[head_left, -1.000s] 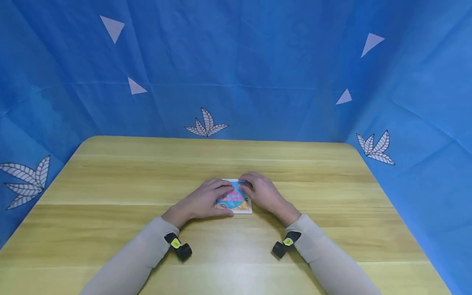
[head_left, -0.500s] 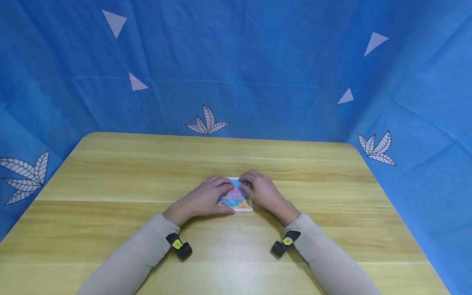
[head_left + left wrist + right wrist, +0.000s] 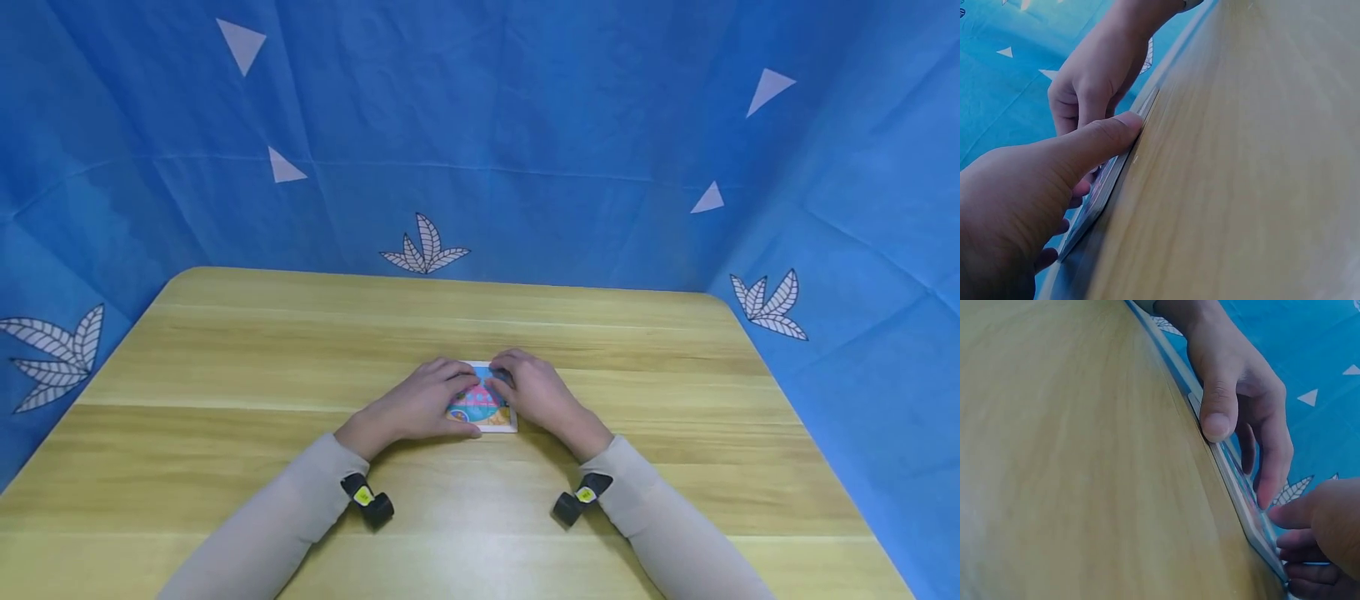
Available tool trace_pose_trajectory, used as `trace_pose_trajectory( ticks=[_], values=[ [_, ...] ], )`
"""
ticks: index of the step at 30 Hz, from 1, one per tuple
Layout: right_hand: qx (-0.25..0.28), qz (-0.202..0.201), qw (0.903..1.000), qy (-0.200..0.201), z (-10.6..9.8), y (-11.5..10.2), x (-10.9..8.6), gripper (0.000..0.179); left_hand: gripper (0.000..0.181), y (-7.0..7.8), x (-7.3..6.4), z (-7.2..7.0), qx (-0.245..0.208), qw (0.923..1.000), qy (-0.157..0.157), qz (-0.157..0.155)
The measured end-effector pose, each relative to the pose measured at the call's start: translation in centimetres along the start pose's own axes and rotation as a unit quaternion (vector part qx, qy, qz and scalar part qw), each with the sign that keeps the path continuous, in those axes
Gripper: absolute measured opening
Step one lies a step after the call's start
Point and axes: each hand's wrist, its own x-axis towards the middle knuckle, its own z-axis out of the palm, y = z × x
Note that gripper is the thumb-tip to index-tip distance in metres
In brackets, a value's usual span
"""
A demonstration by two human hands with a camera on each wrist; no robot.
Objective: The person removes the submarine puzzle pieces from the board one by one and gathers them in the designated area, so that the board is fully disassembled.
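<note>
A small flat picture puzzle with a white rim lies on the table, showing a pink and teal picture crossed by thin lines. My left hand holds its left side, with the thumb along the near edge and the fingers over the top. In the left wrist view that thumb rests on the puzzle's edge. My right hand grips the far right part with curled fingers. The right wrist view shows its fingertips at the puzzle's right end. Both hands hide parts of the picture.
The wooden table has rounded far corners. Blue cloth with white triangles and leaf prints hangs behind and beside it. A small black camera sits at the left wrist, another camera at the right.
The head view has shifted slightly, so the scene sits a little further right. Both hands keep nearly the same hold on the puzzle.
</note>
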Motion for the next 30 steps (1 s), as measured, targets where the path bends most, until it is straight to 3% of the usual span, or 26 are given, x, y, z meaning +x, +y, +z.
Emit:
trace_pose_trajectory(
  ticks=[9, 19, 30],
  values=[
    [-0.036, 0.006, 0.9989, -0.031, -0.7, -0.8, 0.0, 0.037, 0.082, 0.0, 0.2, 0.0, 0.008, 1.0000, 0.002, 0.004],
    [-0.038, 0.023, 0.9974, -0.056, -0.8, -1.3, 0.1, 0.037, 0.081, 0.0, 0.1, 0.3, 0.002, 0.9999, 0.012, 0.010],
    [-0.020, 0.023, 0.9987, -0.040, -0.3, -0.8, 0.2, 0.032, 0.081, 0.1, 0.2, 0.3, -0.012, 0.9999, 0.004, -0.005]
  ],
)
